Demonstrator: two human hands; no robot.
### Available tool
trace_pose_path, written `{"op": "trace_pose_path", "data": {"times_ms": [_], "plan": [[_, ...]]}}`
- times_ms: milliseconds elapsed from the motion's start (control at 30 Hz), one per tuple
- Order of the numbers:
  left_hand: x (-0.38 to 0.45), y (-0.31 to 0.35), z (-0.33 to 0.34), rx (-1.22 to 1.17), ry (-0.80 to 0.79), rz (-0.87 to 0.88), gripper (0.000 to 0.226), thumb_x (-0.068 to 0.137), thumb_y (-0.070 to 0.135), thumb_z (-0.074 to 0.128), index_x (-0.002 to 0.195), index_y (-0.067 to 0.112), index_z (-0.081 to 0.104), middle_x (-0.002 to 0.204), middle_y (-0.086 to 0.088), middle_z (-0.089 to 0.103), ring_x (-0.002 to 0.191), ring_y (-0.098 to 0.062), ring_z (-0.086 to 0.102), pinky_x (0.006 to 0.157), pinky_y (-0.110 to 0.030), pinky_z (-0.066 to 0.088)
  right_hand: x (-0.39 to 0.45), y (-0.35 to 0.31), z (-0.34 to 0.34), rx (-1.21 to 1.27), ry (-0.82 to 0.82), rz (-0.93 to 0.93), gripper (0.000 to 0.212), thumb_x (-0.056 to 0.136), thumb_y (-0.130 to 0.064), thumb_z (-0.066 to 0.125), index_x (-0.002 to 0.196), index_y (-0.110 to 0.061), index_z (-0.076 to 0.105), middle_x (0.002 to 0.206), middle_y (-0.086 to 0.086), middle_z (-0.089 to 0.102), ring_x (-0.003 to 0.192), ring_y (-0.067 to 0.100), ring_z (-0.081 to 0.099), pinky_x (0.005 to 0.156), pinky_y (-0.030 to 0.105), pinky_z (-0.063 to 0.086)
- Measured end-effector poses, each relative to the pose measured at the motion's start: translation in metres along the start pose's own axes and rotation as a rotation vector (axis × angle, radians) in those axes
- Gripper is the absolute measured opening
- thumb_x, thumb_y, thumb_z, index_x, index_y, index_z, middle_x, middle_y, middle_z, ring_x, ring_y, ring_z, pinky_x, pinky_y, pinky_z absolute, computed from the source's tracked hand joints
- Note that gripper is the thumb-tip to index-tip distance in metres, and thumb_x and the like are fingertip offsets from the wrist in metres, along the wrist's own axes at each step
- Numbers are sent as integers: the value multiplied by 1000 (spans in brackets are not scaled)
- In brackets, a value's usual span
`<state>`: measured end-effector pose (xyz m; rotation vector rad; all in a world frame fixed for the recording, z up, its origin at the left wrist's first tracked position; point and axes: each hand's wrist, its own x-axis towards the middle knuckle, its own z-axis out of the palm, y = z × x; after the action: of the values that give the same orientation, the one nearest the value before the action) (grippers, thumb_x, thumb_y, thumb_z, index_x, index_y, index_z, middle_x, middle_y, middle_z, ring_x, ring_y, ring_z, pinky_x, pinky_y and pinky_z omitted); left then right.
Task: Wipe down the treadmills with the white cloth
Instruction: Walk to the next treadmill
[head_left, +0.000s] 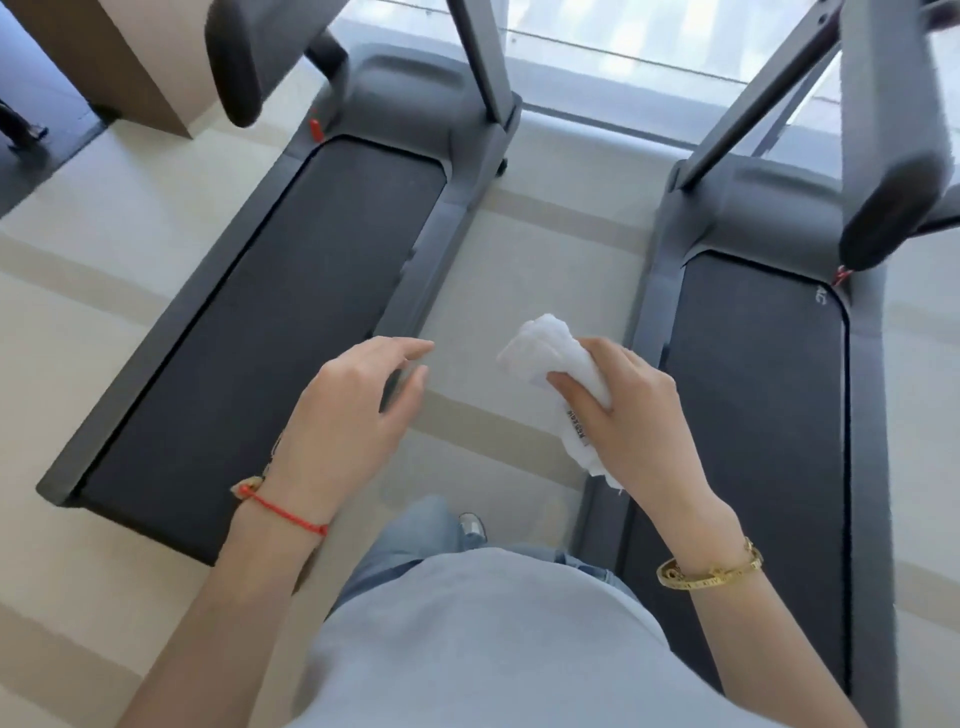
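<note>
Two grey treadmills with black belts stand side by side: the left treadmill (291, 291) and the right treadmill (758, 415). I stand in the floor gap between them. My right hand (634, 410) grips a bunched white cloth (550, 358) in the air, just left of the right treadmill's side rail. My left hand (353, 410) hovers with relaxed, spread fingers and nothing in it, over the right rail of the left treadmill. Neither hand touches a machine.
Padded handrail ends hang at the upper left (234, 62) and upper right (893, 208). A window sill (623, 67) runs behind the treadmills. A wooden column (145, 67) stands at the far left. Pale striped floor (519, 249) lies between the machines.
</note>
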<state>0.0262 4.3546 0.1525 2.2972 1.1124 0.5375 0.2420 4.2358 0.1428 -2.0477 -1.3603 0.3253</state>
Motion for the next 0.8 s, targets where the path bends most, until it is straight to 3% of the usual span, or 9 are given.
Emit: {"op": "trace_pose_path", "data": {"times_ms": [133, 500, 700, 800], "plan": [[76, 2, 14, -25, -79, 93, 28, 100, 22, 55, 124, 15, 68, 118, 5, 70, 109, -11, 64, 100, -29, 49, 40, 18, -3, -7, 68, 82, 31, 94, -35, 58, 116, -14, 62, 97, -2, 67, 81, 17, 61, 72, 39, 55], [297, 14, 69, -74, -279, 385, 25, 98, 19, 59, 122, 14, 68, 116, 3, 71, 104, -10, 66, 95, -31, 52, 173, 71, -13, -2, 301, 320, 44, 94, -53, 47, 115, -18, 63, 95, -6, 67, 85, 13, 61, 75, 27, 52], [430, 47, 98, -128, -351, 553, 24, 100, 24, 57, 120, 18, 69, 114, 6, 70, 105, -9, 66, 93, -33, 53, 259, 88, -28, 6, 461, 429, 46, 93, -51, 44, 115, -16, 63, 95, -3, 68, 85, 15, 64, 76, 35, 55], [480, 73, 117, -150, -415, 641, 31, 97, 34, 50, 118, 22, 69, 114, 10, 70, 106, -9, 66, 91, -38, 54, 290, 98, -39, 4, 540, 502, 37, 96, -46, 49, 114, -17, 63, 95, -4, 66, 87, 16, 62, 76, 39, 52]]}}
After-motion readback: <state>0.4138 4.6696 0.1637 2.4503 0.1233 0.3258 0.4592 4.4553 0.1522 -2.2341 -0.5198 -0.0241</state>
